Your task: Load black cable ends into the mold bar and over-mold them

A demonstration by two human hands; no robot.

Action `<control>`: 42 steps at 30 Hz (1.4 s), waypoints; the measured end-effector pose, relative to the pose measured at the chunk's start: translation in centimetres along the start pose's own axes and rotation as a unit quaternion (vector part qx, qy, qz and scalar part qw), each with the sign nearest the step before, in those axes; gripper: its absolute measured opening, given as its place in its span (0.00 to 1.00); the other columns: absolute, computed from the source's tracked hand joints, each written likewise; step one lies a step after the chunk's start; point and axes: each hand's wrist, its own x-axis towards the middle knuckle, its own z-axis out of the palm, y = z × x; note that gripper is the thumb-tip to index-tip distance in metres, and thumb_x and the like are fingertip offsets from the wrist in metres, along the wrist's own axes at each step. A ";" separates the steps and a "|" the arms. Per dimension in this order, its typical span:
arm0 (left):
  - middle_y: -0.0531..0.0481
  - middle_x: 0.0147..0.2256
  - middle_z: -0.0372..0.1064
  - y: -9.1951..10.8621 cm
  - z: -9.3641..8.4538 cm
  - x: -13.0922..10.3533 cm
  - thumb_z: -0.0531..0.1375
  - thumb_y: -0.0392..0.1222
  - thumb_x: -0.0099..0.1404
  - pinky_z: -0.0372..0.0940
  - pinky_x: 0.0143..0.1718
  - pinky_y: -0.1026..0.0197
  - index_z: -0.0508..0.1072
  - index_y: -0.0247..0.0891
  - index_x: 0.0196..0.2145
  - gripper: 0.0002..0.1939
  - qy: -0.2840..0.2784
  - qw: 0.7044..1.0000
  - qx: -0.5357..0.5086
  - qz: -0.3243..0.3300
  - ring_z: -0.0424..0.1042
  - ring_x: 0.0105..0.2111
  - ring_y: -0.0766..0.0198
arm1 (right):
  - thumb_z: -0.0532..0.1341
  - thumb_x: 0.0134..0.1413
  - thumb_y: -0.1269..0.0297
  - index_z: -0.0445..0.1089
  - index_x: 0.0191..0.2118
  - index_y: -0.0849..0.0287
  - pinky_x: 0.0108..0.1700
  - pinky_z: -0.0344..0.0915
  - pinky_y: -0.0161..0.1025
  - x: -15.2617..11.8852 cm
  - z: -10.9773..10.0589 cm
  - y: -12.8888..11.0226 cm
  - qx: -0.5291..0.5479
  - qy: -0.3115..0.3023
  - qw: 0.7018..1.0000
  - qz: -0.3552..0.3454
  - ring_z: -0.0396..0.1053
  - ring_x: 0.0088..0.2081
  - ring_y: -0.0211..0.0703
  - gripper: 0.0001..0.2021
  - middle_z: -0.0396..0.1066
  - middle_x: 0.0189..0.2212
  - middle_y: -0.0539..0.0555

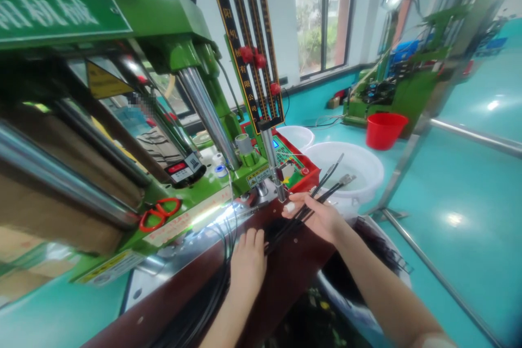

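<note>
- The right hand [322, 218] is closed round a bundle of black cables [282, 234], its fingers and thumb gripping them; the ends stick out past it, toward a white basin [369, 174].
- The left hand [249, 254] is at the other end of this stretch of the bundle, palm down, with its fingers bent and close together; whether they pinch the cables cannot be told.
- The cables between the hands are above or on the dark red desk [312, 258]; contact is unclear.
- More black cables [207, 304] run along the desk beside the left forearm.
- A small white piece [289, 207] is at the right hand's fingertips.
- A green machine [163, 16] stands along the far side of the desk, with red-handled scissors [160, 215] and a blue-and-white roll [221, 171] on its base.
- A red control box [310, 174] with keys and a small screen is just beyond the right hand.
- Beneath the right forearm is a white container [403, 277] of dark material.
- A red bucket [385, 133] stands farther back, beyond the basin.
</note>
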 end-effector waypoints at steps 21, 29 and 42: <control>0.48 0.28 0.68 -0.9 0.5 -2.8 0.46 0.27 0.59 0.62 0.24 0.65 0.59 0.36 0.40 0.12 0.190 0.965 -0.102 0.152 0.70 0.24 0.64 | 0.61 0.49 0.53 0.68 0.46 0.59 0.45 0.63 0.47 -1.9 -1.3 2.8 -0.002 0.006 0.990 0.138 0.72 0.40 0.48 0.20 0.73 0.40 0.59; 0.49 0.21 0.68 0.1 -0.4 -8.5 0.57 0.44 0.56 0.61 0.28 0.61 0.70 0.42 0.29 0.05 -0.174 0.932 -0.300 0.105 0.70 0.25 0.58 | 0.56 0.55 0.59 0.71 0.42 0.60 0.47 0.61 0.52 -1.9 -0.1 0.1 -0.018 -0.064 0.996 0.052 0.73 0.36 0.50 0.13 0.75 0.33 0.57; 0.57 0.16 0.58 8.3 -2.6 -5.5 0.58 0.60 0.54 0.54 0.16 0.67 0.63 0.36 0.32 0.22 -0.146 0.391 -0.885 -0.207 0.56 0.12 0.72 | 0.56 0.54 0.58 0.70 0.48 0.56 0.52 0.60 0.47 -2.7 4.5 3.4 -0.232 -0.207 0.929 0.199 0.65 0.50 0.47 0.17 0.71 0.45 0.57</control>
